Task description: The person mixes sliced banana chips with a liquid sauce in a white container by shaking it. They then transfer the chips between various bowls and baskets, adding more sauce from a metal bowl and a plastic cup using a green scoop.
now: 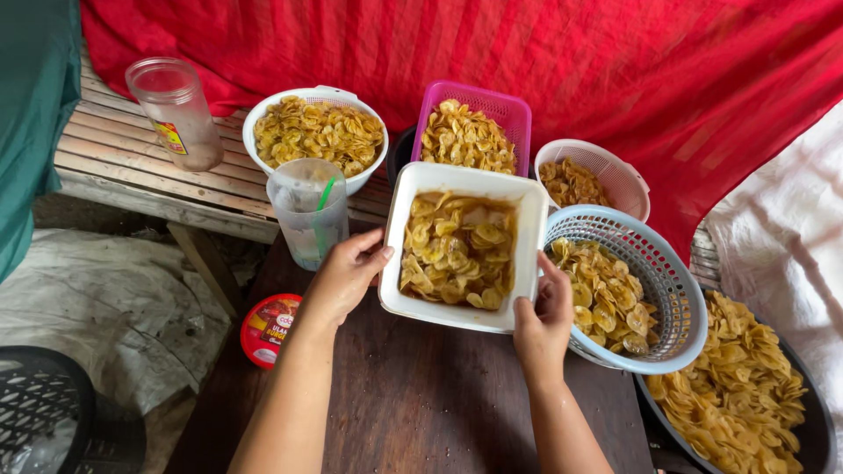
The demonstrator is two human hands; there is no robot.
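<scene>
We see our left hand (347, 272) and right hand (542, 318) gripping a square white tub (397, 235) of glossy yellow chips, fingers curled round its rim; at four o'clock a dark pan (812, 430) is cut off.

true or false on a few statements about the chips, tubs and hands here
1. Both hands grip the white square tub of chips, the left hand on its left rim and the right hand at its lower right corner. True.
2. The purple basket is empty. False: it is heaped with yellow chips.
3. A clear plastic cup with a green straw stands left of the white tub. True.
4. The red lid sits on the clear jar. False: the lid lies at the edge of the dark table, and the jar stands open on the slatted bench.
5. The blue basket sits right of the white tub. True.
</scene>
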